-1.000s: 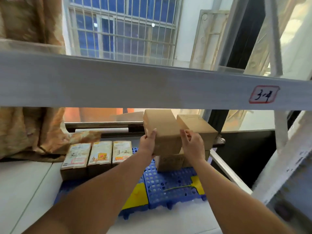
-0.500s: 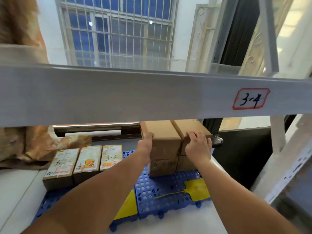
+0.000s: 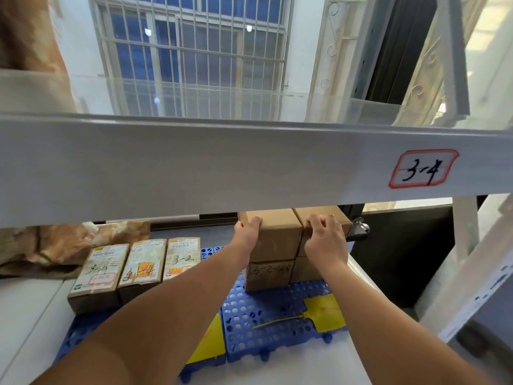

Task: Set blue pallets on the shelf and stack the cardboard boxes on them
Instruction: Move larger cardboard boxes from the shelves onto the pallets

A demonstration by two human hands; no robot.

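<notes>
Both hands (image 3: 248, 229) (image 3: 325, 238) apparently gripping top boxes (image 3: 277, 236), shelf beam (image 3: 222, 168) overhead.

Bright daylight floods in through the barred window (image 3: 191, 54) at twelve o'clock, its panes reading deep blue while the wall beside it washes out pale. At one to two o'clock the glare is strongest: the glass panel (image 3: 488, 59) blooms to near white and loses detail. The shelf beam (image 3: 194, 168) crossing the middle is evenly lit, with the "3-4" label (image 3: 423, 169) sharp and legible. Beneath it the light falls off; the boxes sit in soft shade with faint, diffuse shadows on the blue pallet (image 3: 277, 315). Wide-angle distortion bows the beam and leans the uprights at three to four o'clock. The forearms at six o'clock are soft and slightly blurred.
</notes>
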